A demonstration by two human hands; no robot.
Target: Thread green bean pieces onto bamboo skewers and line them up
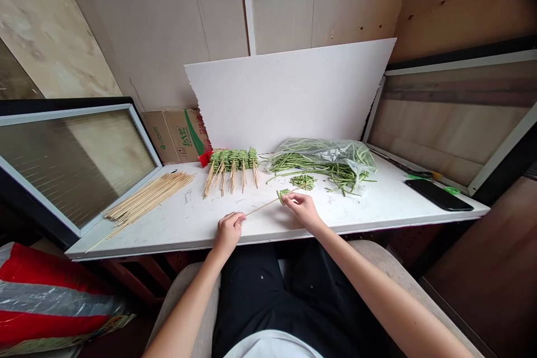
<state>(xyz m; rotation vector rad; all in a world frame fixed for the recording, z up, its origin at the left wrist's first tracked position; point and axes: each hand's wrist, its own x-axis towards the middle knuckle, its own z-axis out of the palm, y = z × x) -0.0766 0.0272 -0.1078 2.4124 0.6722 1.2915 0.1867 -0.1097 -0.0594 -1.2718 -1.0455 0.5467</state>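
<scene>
"Looking down from the head view, what do your fingers have?"

"My left fingers [238, 218] pinch one end of a bamboo skewer [263, 206]; my right fingers [293, 200] close on green bean pieces [281, 194] at the other end, above the desk [176, 224]."

"How do you do that neatly?"

"I'd steady the stick on the left and press each piece on square to it, right fingertips clear of the point. Too hard a push could split a bean, I think."

"And the containers?"

"A clear plastic bag [335, 150] lies on the desk, with long green beans [291, 164] inside and some poking out. A cardboard box [170, 135] stands at the back left; I can't tell what it holds."

"The rest?"

"A small pile of cut pieces [302, 181] sits just beyond my right fingers, loaded skewers [234, 160] lie in a row left of it, and bare skewers [151, 196] lie bundled farther left."
</scene>
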